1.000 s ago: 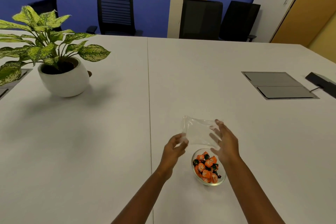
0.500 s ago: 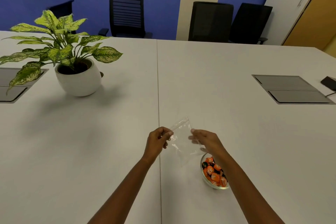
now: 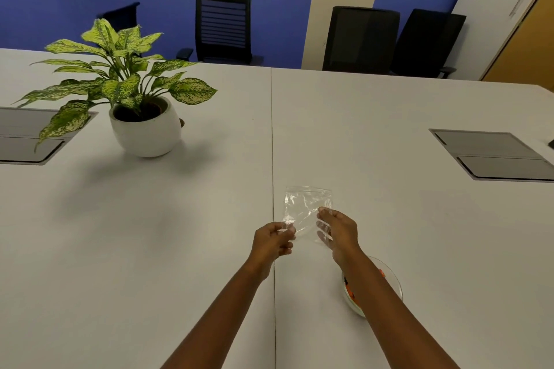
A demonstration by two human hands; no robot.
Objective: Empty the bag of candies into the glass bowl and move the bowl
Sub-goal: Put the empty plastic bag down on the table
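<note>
Both hands up over the white table, holding the clear, crumpled, thin plastic bag between them. Left hand pinches the bag's lower left corner, fingers curled shut on it. Right hand grips the bag's right edge, thumb on top, other fingers showing through the film underneath. The bag looks empty, nothing orange inside it. It sits just beyond the small round glass bowl and slightly to the bowl's left, and it looks lifted off the tabletop, though I can't be sure of that. The bowl stands on the table, mostly hidden under the right forearm; only bits of the orange and black wrapped candies show at its left side and one orange speck at the far rim. Judged step: pouring is done, so this is getting rid of the empty bag, with the bowl move not yet done. Next move likely calls for dropping or setting the bag on the table away from the bowl, then freeing a hand, probably the right since it is over the bowl, to take the bowl by rim or side. The bowl is glass and looks fairly full, so keep it level and go slow, or the candies may spill. The green leafy plant in a white round pot sits well beyond the bowl to its left, out of the way.
</note>
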